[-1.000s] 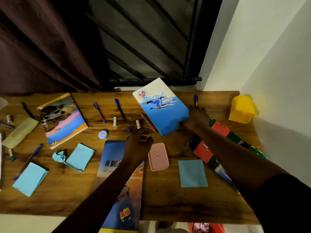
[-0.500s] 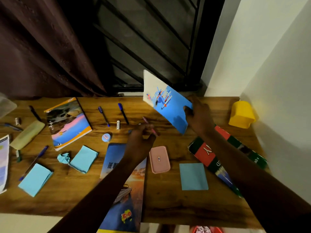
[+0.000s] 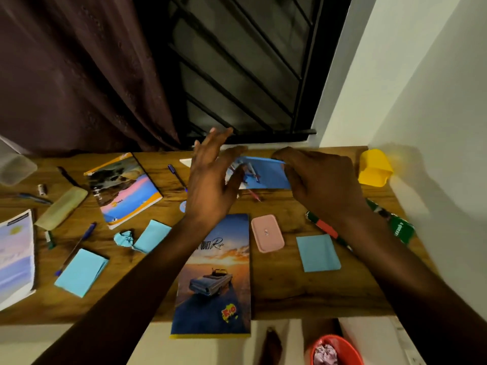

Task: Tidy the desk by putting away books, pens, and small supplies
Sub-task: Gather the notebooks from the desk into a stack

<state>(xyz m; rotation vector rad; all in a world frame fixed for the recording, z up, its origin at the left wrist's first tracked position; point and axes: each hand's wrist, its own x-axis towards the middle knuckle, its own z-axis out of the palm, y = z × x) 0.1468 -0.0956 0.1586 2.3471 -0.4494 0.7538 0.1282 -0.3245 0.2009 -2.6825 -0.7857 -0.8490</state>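
While right hand (image 3: 324, 185) grips it, notebook (image 3: 266, 172) sits beside left hand (image 3: 210, 185).

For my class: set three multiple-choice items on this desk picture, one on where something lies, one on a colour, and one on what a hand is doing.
1. Where does the pink case lie?
A. on the desk, just right of the car-cover book
B. on the window sill
C. on the floor

2. What colour is the container in the desk's far right corner?
A. red
B. yellow
C. green

3. What is the right hand doing?
A. lying flat on the desk
B. holding a pen
C. gripping the blue notebook

Answers:
1 A, the case lies by the book's right edge.
2 B, its body is plainly yellow.
3 C, its fingers curl round the notebook's edge.
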